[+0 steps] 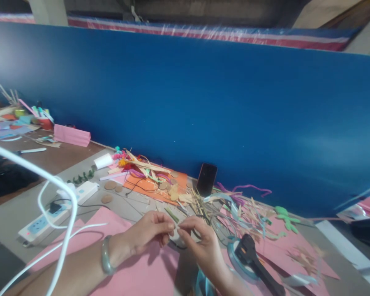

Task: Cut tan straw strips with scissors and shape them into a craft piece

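Observation:
My left hand, a bangle around its wrist, is closed with thumb and fingertips pinched together. My right hand is in a similar pinch just to the right, its fingertips almost meeting those of the left. Whatever lies between the fingers is too small and blurred to name. Both hands are above pink paper. Close by on the right, a black-handled tool rests across a roll of pale blue ribbon. Behind the fingers lie scattered dry strips.
A white power strip and a white cable are at the left. A phone leans on the blue partition. Orange paper carries straw-like scraps. A green twisted piece lies at the right.

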Demonstrator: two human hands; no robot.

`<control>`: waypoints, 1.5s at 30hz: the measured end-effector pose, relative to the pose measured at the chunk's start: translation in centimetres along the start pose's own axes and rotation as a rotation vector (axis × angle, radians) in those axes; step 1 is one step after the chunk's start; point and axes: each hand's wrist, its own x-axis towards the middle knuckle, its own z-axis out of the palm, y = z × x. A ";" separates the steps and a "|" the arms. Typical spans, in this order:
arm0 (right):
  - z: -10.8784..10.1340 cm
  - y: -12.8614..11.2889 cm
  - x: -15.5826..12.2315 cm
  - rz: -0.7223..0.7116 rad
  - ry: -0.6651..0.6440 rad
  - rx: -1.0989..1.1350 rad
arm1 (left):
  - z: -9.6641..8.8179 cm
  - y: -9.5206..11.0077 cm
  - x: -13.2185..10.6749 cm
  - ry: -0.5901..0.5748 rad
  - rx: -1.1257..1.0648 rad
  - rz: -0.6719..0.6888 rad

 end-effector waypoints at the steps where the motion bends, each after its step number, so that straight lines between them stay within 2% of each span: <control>1: 0.0 0.1 0.1 0.047 -0.019 0.047 | 0.0 -0.1 0.0 0.000 0.000 -0.002; 8: 0.0 -0.1 0.2 0.218 -0.130 0.224 | -0.9 -1.3 0.5 -0.062 -0.028 0.005; 13: 0.0 -0.2 0.0 0.237 -0.184 0.273 | -0.9 -1.3 0.4 -0.064 -0.026 0.002; 19: -0.2 -0.1 0.1 0.241 -0.162 0.223 | -0.6 -0.9 0.3 -0.044 0.080 0.024; 24: -0.1 -0.1 0.3 0.251 -0.106 0.147 | -0.5 -0.5 -0.3 0.017 0.324 0.231; 29: 0.1 -0.4 0.3 0.289 -0.081 0.134 | -0.5 -0.5 -1.2 0.020 0.809 0.602; 31: 0.2 -0.5 0.3 0.303 -0.079 0.139 | -0.4 -0.5 -1.4 0.028 0.962 0.655; 35: 0.3 -0.8 0.2 0.323 -0.094 0.149 | -0.2 -0.3 -1.5 0.086 1.074 0.657; 40: 0.3 -1.0 0.3 0.350 -0.097 0.132 | -0.1 -0.3 -1.5 0.076 1.127 0.657; 45: 0.3 -0.4 0.3 0.327 -0.074 0.133 | -0.3 -0.7 -1.1 0.123 0.994 0.599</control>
